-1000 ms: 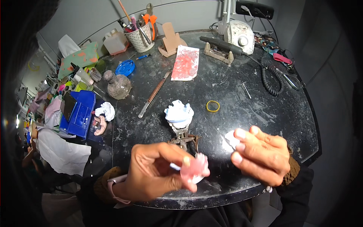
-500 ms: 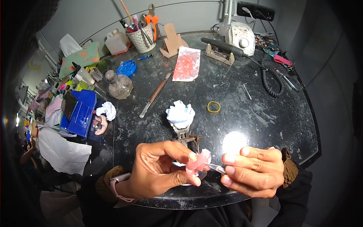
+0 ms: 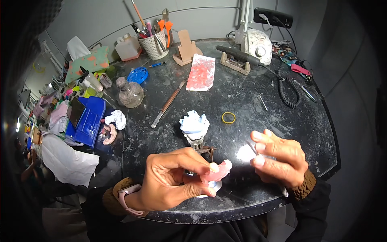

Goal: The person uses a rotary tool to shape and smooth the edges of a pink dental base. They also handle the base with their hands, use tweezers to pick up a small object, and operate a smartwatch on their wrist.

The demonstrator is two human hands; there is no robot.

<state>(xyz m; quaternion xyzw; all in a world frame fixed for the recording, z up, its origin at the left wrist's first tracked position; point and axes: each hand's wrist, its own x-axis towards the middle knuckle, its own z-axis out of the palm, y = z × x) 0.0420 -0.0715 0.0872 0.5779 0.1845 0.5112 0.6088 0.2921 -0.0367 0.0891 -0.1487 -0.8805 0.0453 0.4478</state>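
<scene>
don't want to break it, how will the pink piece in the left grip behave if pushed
The pink piece is probably fairly stiff, its curved shape jutting unsupported past the left grip. It is likely light, since a simple pinch holds it. Its uneven pale edge might chip if pressed.

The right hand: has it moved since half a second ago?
Yes: judged against the yellow ring, the right hand has moved rightward and forward, closer to it.

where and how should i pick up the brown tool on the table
Probably by the middle of its brown handle, from above, thumb and fingers pinching across the long sides: it lies flat and slanted, with the metal end pointing toward the near left.
</scene>
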